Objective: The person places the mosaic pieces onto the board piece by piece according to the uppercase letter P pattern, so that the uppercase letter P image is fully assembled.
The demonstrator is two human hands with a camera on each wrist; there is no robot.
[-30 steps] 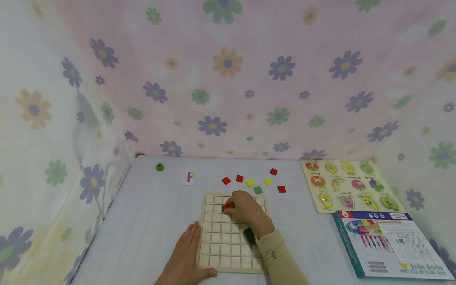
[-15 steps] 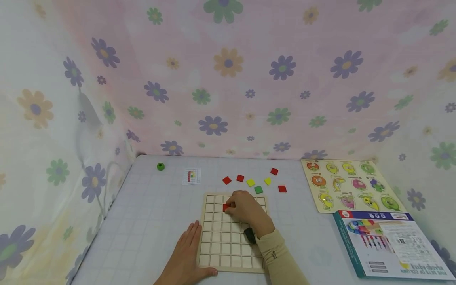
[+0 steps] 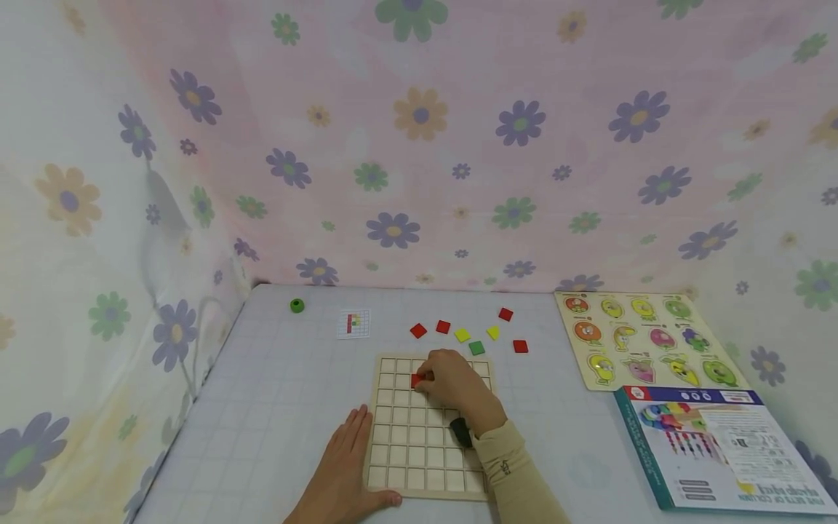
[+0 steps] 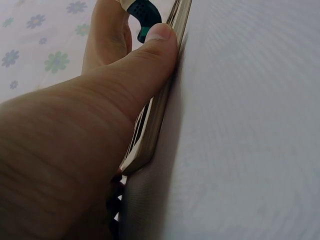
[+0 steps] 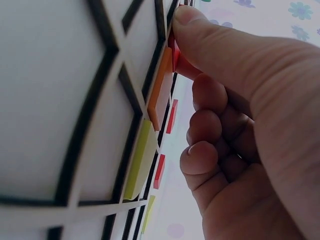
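Note:
A wooden grid board (image 3: 398, 437) lies on the table in the head view. My right hand (image 3: 455, 382) is over its far part, thumb and forefinger pinching a small red square tile (image 3: 416, 380) at a cell there. Seen from the right wrist, an orange tile (image 5: 161, 90) and a yellow tile (image 5: 140, 160) sit on the board beside the red one; the hand covers them in the head view. My left hand (image 3: 340, 466) lies with straight fingers along the board's left edge, its thumb by the near edge. In the left wrist view the thumb (image 4: 155, 47) touches the board's rim.
Beyond the board lie loose tiles, among them a green tile (image 3: 476, 348), a yellow tile (image 3: 463, 335) and a red tile (image 3: 520, 346). A pattern card (image 3: 354, 324) and a green bead (image 3: 297, 306) are farther left. A fruit puzzle board (image 3: 628, 320) and a boxed set (image 3: 720, 444) occupy the right.

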